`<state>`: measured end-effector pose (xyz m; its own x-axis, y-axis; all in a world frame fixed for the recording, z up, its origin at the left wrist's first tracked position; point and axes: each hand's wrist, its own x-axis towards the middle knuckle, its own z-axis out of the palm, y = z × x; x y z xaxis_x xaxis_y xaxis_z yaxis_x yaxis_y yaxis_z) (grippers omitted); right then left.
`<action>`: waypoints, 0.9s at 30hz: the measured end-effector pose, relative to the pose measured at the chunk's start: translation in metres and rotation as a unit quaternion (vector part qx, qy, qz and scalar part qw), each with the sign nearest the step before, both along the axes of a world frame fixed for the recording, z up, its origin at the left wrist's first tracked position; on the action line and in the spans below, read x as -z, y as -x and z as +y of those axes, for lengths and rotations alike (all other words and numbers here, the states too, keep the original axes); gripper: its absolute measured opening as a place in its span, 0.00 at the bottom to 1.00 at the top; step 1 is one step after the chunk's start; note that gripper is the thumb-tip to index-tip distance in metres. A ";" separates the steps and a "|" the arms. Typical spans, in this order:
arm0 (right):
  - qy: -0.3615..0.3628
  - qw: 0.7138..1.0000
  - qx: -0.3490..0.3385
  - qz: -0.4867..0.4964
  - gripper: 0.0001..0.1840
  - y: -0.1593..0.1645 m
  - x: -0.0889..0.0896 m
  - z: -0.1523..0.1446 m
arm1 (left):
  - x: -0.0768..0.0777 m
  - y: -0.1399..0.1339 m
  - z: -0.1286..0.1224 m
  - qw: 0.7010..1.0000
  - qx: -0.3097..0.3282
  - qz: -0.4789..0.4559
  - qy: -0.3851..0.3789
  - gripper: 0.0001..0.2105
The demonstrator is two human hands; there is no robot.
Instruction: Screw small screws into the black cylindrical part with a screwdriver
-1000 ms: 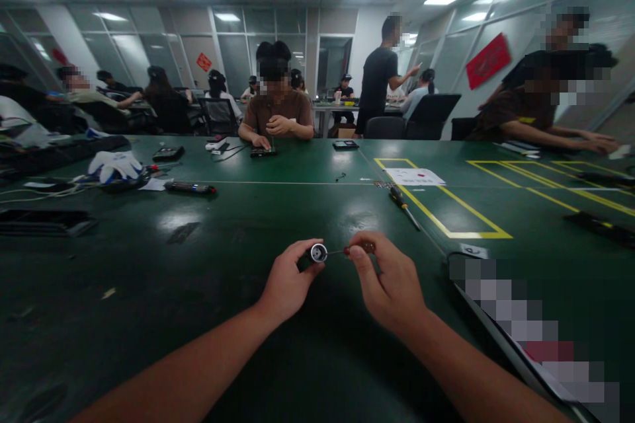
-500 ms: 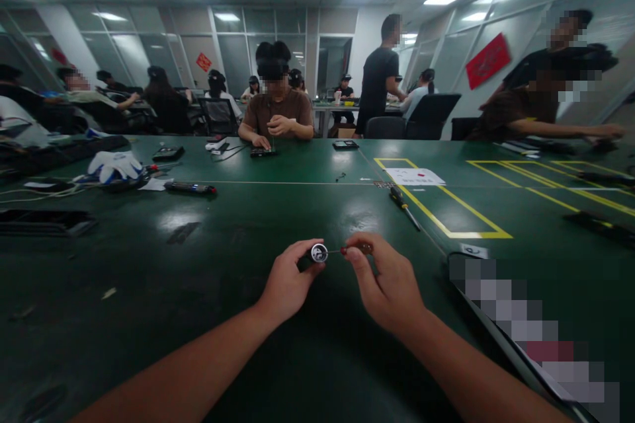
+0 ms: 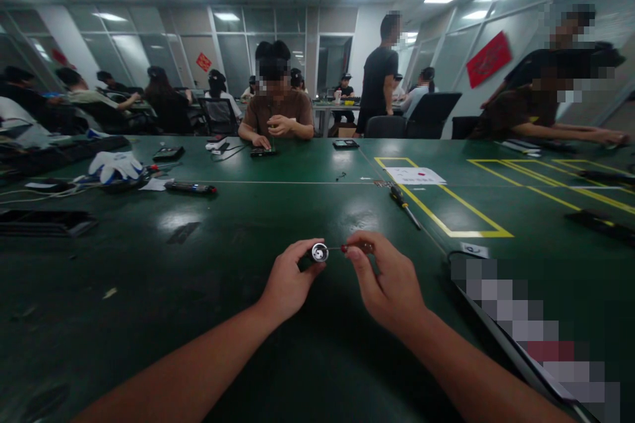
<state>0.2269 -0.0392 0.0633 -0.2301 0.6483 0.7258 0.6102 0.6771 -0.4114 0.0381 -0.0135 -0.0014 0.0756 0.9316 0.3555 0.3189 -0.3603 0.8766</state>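
Between thumb and fingers, my left hand [image 3: 290, 281] grips a small round part with a silvery rim [image 3: 320, 252], its open face turned towards me. What lies behind that rim is hidden by the fingers. My right hand [image 3: 389, 281] is closed around the handle of a small screwdriver [image 3: 344, 248], red at the near end of its handle. The thin shaft points left and meets the rim of the round part; whether the tip touches anything inside is too small to tell. Both hands are above the green table [image 3: 317, 357].
A yellow-and-black screwdriver [image 3: 404, 206] lies ahead to the right, near a white paper [image 3: 415, 176]. White-and-blue gloves [image 3: 115, 167] and a pen-shaped dark tool [image 3: 190, 188] lie on the left. A black-edged tray [image 3: 489, 324] is beside my right forearm. Across the table a person [image 3: 275, 109] works.
The round part's face has turned slightly, and the screwdriver shaft now sits higher against its rim. My hands hardly move. On the right, a person's arm has shifted.
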 end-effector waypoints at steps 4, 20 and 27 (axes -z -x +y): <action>-0.004 1.000 -0.009 0.001 0.06 -0.001 0.000 -0.001 | 0.002 0.000 0.001 1.000 -0.001 0.001 0.000 0.19; 0.011 1.000 -0.013 -0.014 0.06 -0.001 0.001 -0.001 | 0.002 0.001 0.001 1.000 0.005 -0.014 0.004 0.19; 0.001 1.000 0.008 -0.004 0.06 -0.001 0.001 0.001 | -0.001 0.000 -0.001 1.000 0.002 -0.009 0.012 0.19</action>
<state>0.2281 -0.0377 0.0622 -0.2264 0.6529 0.7228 0.6239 0.6671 -0.4071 0.0377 -0.0145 0.0001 0.0736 0.9397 0.3340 0.3022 -0.3402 0.8905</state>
